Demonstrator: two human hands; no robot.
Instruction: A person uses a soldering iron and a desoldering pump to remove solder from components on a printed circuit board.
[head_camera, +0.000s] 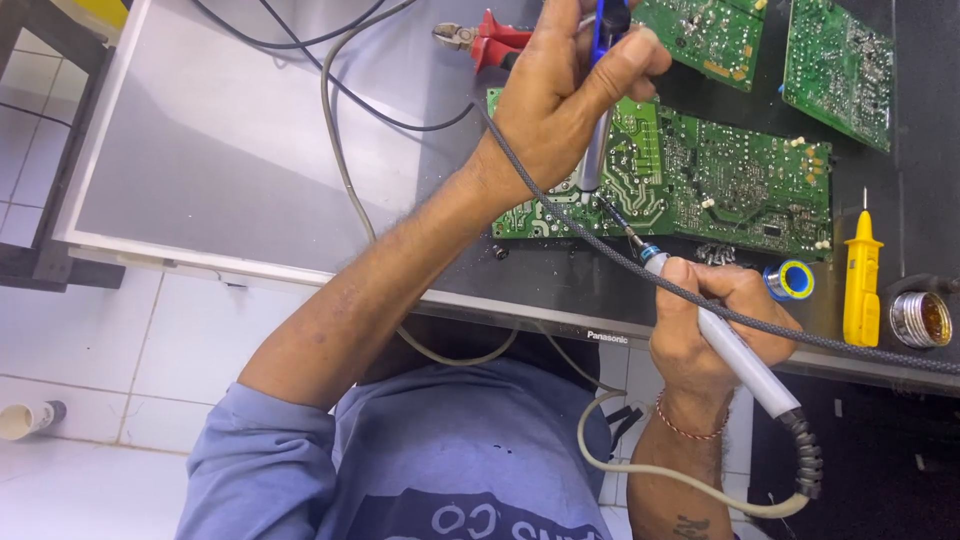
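My right hand (715, 320) grips a grey soldering iron (735, 355), its tip on the green circuit board (745, 185). My left hand (565, 95) clasps a blue-and-silver desoldering pump (597, 140) upright over it.

One head-worn camera looks steeply down, close over the circuit board (690, 180) and worktop.

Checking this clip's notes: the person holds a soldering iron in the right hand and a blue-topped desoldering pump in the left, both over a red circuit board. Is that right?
Not quite: the circuit board is green, not red, as the head view shows. The rest holds: the right hand grips the soldering iron, and the left hand holds the blue-topped desoldering pump, both over the board.
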